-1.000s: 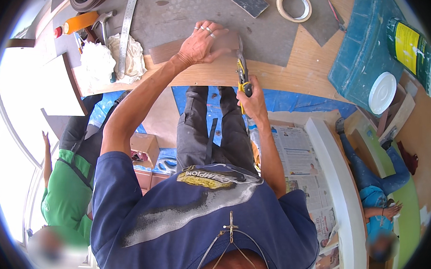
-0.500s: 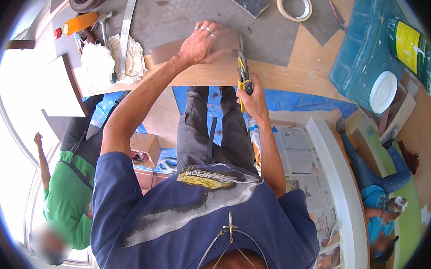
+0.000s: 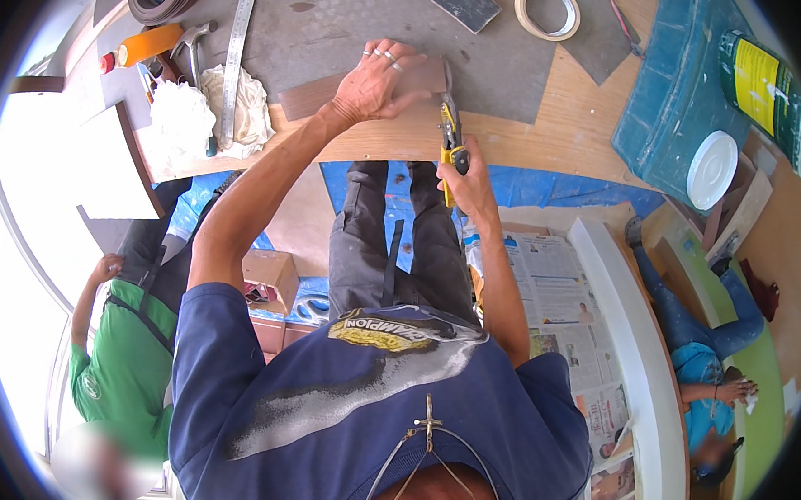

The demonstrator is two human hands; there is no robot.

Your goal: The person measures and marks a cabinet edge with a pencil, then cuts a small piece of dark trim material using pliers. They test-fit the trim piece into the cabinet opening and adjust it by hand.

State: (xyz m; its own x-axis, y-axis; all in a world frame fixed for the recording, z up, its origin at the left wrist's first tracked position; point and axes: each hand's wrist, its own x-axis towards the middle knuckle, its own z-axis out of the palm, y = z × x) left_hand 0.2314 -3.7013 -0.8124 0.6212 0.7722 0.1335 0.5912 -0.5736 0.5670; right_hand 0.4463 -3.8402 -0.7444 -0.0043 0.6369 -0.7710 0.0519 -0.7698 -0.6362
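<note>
My left hand (image 3: 373, 81) lies flat on a brown strip (image 3: 309, 95), its fingers stretched out and pressing the piece to the worktop. My right hand (image 3: 473, 183) grips yellow-handled tin snips (image 3: 451, 135), which point away from me at the front edge of the table. The snips' jaws meet the strip's right end; whether they are closed on it I cannot make out.
Left on the table (image 3: 397, 141) are a hammer (image 3: 192, 47), an orange bottle (image 3: 150, 44), white rags (image 3: 179, 112), a metal ruler (image 3: 238, 56) and a brown coil (image 3: 167, 7). A tape roll (image 3: 547, 11) lies at the back; a teal container (image 3: 677, 74) stands right. Two people are nearby.
My hands, the strip and the snips look almost unchanged. The person in green at left has lowered an arm toward the waist; the person in blue at right has shifted their hands slightly.
</note>
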